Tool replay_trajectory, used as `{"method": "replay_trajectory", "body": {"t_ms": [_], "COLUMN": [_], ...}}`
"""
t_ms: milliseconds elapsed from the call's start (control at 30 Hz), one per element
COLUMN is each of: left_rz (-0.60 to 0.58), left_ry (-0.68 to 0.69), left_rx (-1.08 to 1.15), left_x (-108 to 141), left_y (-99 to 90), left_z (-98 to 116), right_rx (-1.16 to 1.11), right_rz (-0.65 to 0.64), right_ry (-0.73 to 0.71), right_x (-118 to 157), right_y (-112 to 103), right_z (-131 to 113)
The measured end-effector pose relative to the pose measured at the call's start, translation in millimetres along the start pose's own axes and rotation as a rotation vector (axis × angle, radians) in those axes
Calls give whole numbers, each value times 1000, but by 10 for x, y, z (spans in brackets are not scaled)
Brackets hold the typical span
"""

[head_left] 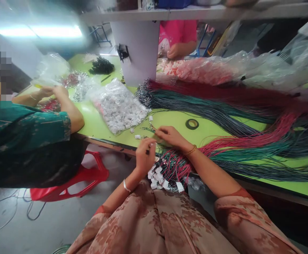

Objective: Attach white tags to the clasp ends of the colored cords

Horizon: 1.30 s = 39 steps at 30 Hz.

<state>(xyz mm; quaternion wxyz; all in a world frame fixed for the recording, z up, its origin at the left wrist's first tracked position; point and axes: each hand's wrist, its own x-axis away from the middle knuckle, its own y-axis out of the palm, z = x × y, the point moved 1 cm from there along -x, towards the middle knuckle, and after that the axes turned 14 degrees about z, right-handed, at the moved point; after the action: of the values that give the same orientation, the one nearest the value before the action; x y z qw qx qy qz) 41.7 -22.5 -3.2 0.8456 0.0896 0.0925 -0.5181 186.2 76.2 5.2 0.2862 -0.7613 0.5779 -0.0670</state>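
Note:
My left hand point(145, 157), with a silver bangle at its wrist, is closed at the table's front edge. A small white piece, seemingly a connector housing point(154, 144), shows at its fingertips. Just to the right, my right hand point(172, 137) has its fingers pinched together on thin wires point(151, 129) with metal ends. Loose white connectors point(137, 137) lie beside the hands. Under my right wrist, a bunch of red, green and black wires point(176, 164) hangs toward my lap, with white connectors point(158, 178) at the ends.
A clear bag of white connectors point(123, 106) lies left of my hands. Long wire bundles point(222, 102) cover the table's right side, near a roll of tape point(192, 124). A co-worker point(29, 141) works at left beside a red stool point(72, 180). Another person point(179, 38) is across the table.

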Motion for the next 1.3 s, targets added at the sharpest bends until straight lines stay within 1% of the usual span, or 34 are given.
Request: {"method": "replay_trajectory", "body": {"t_ms": [33,100,133,167,200,233,267,300,333,400,467,500,533,600,667,700,767,833,867,933,1033,1100,1200,1300], "left_rz": [-124,-499,-692,-848,-952,-1004,-998,-942,-847,-572,-264,-159,-113,-164,-230,-243,-210,-118,-68,0,22,44,55,-12], "left_ry": [138,373,470,549,604,636,645,632,604,510,388,345,319,306,311,312,303,272,235,97,-142,-209,-278,-411], "left_rx": [-52,-154,-197,-235,-263,-278,-280,-272,-261,-255,-307,-347,-393,-517,-685,-766,-875,-852,-787,-580,-219,-12,189,298], "left_x": [121,367,475,562,621,648,641,599,523,279,-41,-202,-350,-574,-687,-707,-709,-692,-684,-669,-637,-615,-597,-598], "left_y": [34,127,173,210,234,241,229,198,148,8,-156,-231,-294,-379,-429,-446,-475,-504,-517,-531,-502,-463,-411,-383], "left_z": [64,125,125,111,90,72,59,54,55,55,19,-16,-60,-164,-252,-281,-302,-286,-272,-246,-212,-187,-170,-191], "right_rx": [18,116,187,268,352,430,492,531,545,527,496,482,467,423,332,269,125,-10,-67,-155,-229,-248,-256,-261], "right_rz": [11,-15,-47,-80,-98,-100,-91,-79,-72,-68,-47,-25,1,40,65,78,108,130,134,130,121,121,120,113], "right_ry": [17,7,-15,-40,-58,-70,-77,-79,-75,-62,-62,-64,-63,-36,4,16,24,29,33,39,40,42,45,44], "right_x": [-21,-32,-21,0,27,56,83,107,126,147,148,144,138,123,103,91,66,42,31,16,14,22,38,52], "right_y": [-28,-24,8,55,110,164,212,251,279,300,292,283,275,263,259,259,260,267,274,296,342,366,373,346], "right_z": [-6,-36,-56,-74,-89,-98,-100,-97,-89,-65,-46,-42,-40,-42,-52,-59,-80,-107,-122,-150,-174,-177,-177,-180]}}
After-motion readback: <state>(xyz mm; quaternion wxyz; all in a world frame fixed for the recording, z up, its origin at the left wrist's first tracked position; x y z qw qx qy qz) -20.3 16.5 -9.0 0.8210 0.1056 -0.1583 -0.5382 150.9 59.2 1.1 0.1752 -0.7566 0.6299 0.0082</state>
